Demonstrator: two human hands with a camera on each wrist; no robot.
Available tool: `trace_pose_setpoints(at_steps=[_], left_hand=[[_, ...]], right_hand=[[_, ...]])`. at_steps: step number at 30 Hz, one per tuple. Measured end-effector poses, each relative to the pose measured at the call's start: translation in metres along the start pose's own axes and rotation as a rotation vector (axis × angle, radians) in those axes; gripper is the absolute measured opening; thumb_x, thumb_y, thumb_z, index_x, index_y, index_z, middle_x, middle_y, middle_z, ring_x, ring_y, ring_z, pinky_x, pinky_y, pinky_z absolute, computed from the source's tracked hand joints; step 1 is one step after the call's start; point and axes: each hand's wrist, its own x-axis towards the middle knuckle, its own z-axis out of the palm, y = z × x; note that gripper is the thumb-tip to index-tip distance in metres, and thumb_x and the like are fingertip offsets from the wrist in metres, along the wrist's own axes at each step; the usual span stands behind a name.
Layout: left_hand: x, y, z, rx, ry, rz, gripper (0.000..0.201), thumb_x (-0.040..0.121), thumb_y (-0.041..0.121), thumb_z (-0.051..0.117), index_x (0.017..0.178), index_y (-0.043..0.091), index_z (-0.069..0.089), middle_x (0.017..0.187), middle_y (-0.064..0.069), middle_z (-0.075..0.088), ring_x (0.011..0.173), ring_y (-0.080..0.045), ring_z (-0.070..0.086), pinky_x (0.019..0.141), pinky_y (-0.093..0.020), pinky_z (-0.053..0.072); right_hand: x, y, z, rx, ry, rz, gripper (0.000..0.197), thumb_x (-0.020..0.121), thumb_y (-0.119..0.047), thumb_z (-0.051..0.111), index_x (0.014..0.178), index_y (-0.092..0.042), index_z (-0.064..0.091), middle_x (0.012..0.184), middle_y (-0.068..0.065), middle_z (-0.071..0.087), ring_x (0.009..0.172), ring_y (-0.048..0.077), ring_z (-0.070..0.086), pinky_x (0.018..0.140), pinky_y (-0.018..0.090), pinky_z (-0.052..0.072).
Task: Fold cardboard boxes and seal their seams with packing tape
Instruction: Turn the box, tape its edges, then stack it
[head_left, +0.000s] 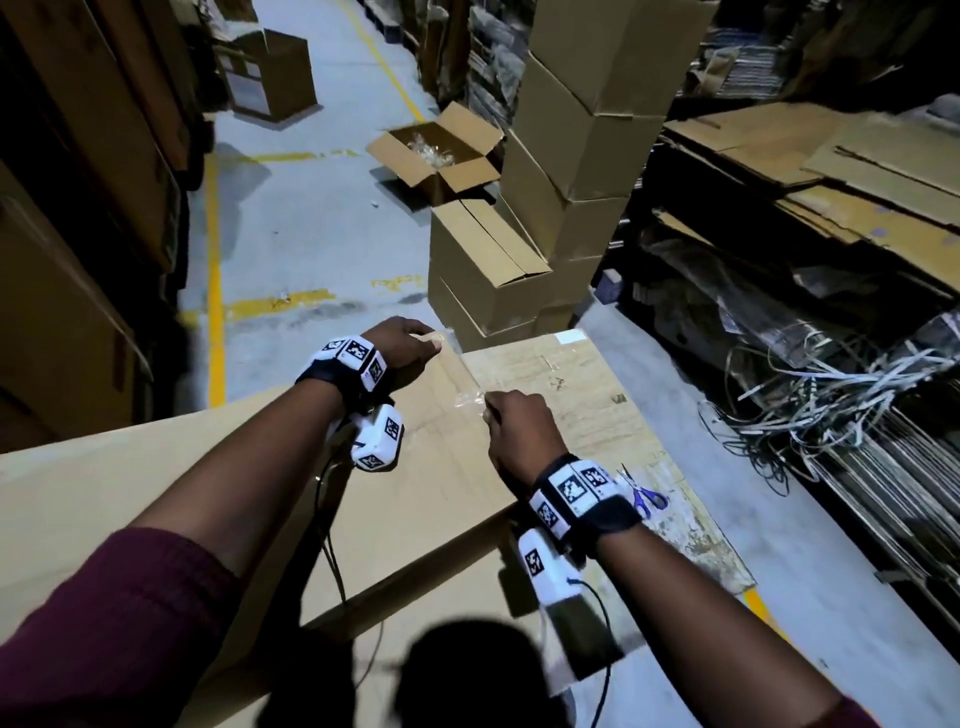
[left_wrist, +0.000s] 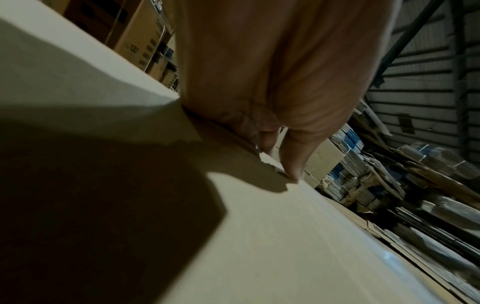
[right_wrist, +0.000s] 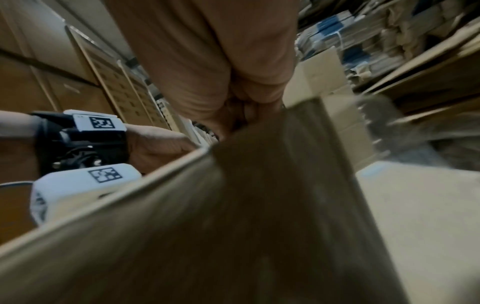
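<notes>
From the head camera, a large flattened cardboard box (head_left: 171, 499) lies low across the foreground, its far end reaching a worn cardboard sheet (head_left: 587, 395) on the grey floor. A strip of clear packing tape (head_left: 467, 379) runs along the box's far edge between the two hands. The left hand (head_left: 402, 345) sits at the far corner with its fingers curled down over the tape end; the right hand (head_left: 519, 428) is closed in a fist, pinching the near end of the strip, crinkled at its knuckles. The hands are apart, joined only by the tape.

The left wrist camera adds what the head view cannot: the left thumb tip (left_wrist: 294, 170) presses onto the board's surface at the torn edge, while the other fingers fold over the rim. No tape can be made out there.

The right wrist view is blurred; it shows the right hand's curled fingers (right_wrist: 241, 111) meeting the raised edge of the board, and the left wrist's marker band beyond. What they pinch cannot be made out in it.

Only the head view shows the purple-handled scissors (head_left: 644, 493) lying on the sheet just right of the right wrist, the stacked boxes (head_left: 571, 156) ahead, and an open box (head_left: 441, 150) on the floor.
</notes>
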Motion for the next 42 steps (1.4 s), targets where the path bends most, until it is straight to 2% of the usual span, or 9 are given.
trace_pose_setpoints(at_steps=[10, 17, 21, 24, 27, 29, 32, 35, 42], left_hand=[[0.01, -0.003, -0.002, -0.037, -0.032, 0.002, 0.021, 0.098, 0.027, 0.063, 0.119, 0.026, 0.059, 0.091, -0.005, 0.062, 0.069, -0.013, 0.056, 0.054, -0.013, 0.044], [0.013, 0.011, -0.001, 0.163, -0.16, 0.071, 0.022, 0.099, 0.019, 0.05, 0.104, 0.038, 0.06, 0.115, -0.002, 0.066, 0.101, -0.024, 0.061, 0.09, -0.03, 0.045], [0.008, 0.028, -0.002, 0.273, -0.207, 0.065, 0.024, 0.098, 0.015, 0.045, 0.111, 0.027, 0.061, 0.102, 0.003, 0.058, 0.092, -0.018, 0.052, 0.077, -0.027, 0.038], [0.005, 0.036, -0.002, 0.372, -0.211, 0.086, 0.027, 0.099, 0.01, 0.044, 0.113, 0.024, 0.063, 0.098, 0.001, 0.056, 0.089, -0.019, 0.05, 0.076, -0.026, 0.036], [-0.001, 0.041, 0.008, 0.439, -0.177, 0.08, 0.039, 0.095, 0.004, 0.039, 0.099, 0.032, 0.067, 0.089, 0.008, 0.058, 0.095, -0.024, 0.053, 0.087, -0.031, 0.043], [-0.007, 0.049, 0.022, 0.55, -0.062, 0.037, 0.038, 0.095, 0.018, 0.038, 0.096, 0.03, 0.074, 0.095, 0.01, 0.065, 0.105, -0.021, 0.058, 0.112, -0.058, 0.023], [-0.016, 0.064, 0.047, 0.851, 0.081, -0.02, 0.029, 0.088, 0.038, 0.05, 0.095, 0.032, 0.077, 0.139, 0.003, 0.059, 0.134, -0.022, 0.048, 0.113, -0.07, -0.003], [-0.029, 0.079, 0.073, 0.958, -0.012, 0.021, 0.035, 0.092, 0.025, 0.054, 0.115, 0.046, 0.069, 0.166, 0.0, 0.019, 0.154, -0.025, 0.013, 0.113, -0.071, -0.004], [-0.075, 0.091, 0.134, 0.635, -0.079, 0.062, 0.043, 0.1, 0.025, 0.053, 0.142, 0.035, 0.054, 0.163, -0.017, 0.023, 0.151, -0.031, 0.018, 0.118, -0.046, 0.026]], right_hand=[[0.105, -0.024, -0.018, -0.273, -0.443, -0.141, 0.014, 0.097, -0.01, 0.061, 0.103, 0.002, 0.066, 0.106, 0.02, 0.067, 0.101, 0.036, 0.064, 0.076, 0.032, 0.048], [0.114, -0.013, -0.018, -0.087, -0.538, -0.081, 0.039, 0.112, -0.038, 0.027, 0.112, -0.005, 0.049, 0.118, 0.023, 0.06, 0.11, 0.035, 0.057, 0.081, 0.033, 0.032], [0.103, -0.004, -0.018, -0.044, -0.601, -0.039, 0.055, 0.108, -0.055, 0.021, 0.114, -0.008, 0.049, 0.115, 0.015, 0.06, 0.102, 0.031, 0.055, 0.082, 0.033, 0.035], [0.083, 0.013, -0.024, 0.004, -0.648, 0.032, 0.078, 0.102, -0.069, 0.019, 0.143, -0.008, 0.046, 0.135, 0.014, 0.059, 0.117, 0.032, 0.058, 0.072, 0.033, 0.045], [0.05, 0.054, -0.027, 0.312, -0.602, 0.155, 0.082, 0.097, -0.076, 0.025, 0.155, -0.019, 0.037, 0.151, 0.009, 0.048, 0.122, 0.031, 0.058, 0.089, 0.04, 0.055], [0.03, 0.098, -0.021, 0.399, -0.471, 0.193, 0.072, 0.099, -0.069, 0.038, 0.15, -0.019, 0.045, 0.146, 0.011, 0.054, 0.118, 0.031, 0.062, 0.097, 0.045, 0.055], [0.003, 0.176, 0.001, 0.234, -0.353, 0.292, 0.059, 0.099, -0.046, 0.06, 0.144, -0.008, 0.053, 0.142, 0.014, 0.059, 0.126, 0.029, 0.06, 0.104, 0.035, 0.046], [-0.021, 0.248, 0.031, 0.085, -0.337, 0.443, 0.045, 0.095, -0.028, 0.069, 0.133, -0.004, 0.062, 0.137, 0.016, 0.063, 0.126, 0.03, 0.06, 0.101, 0.032, 0.046], [-0.049, 0.319, 0.073, -0.251, -0.317, 0.361, 0.022, 0.095, -0.019, 0.062, 0.109, -0.002, 0.064, 0.118, 0.019, 0.066, 0.114, 0.037, 0.061, 0.088, 0.039, 0.052]])
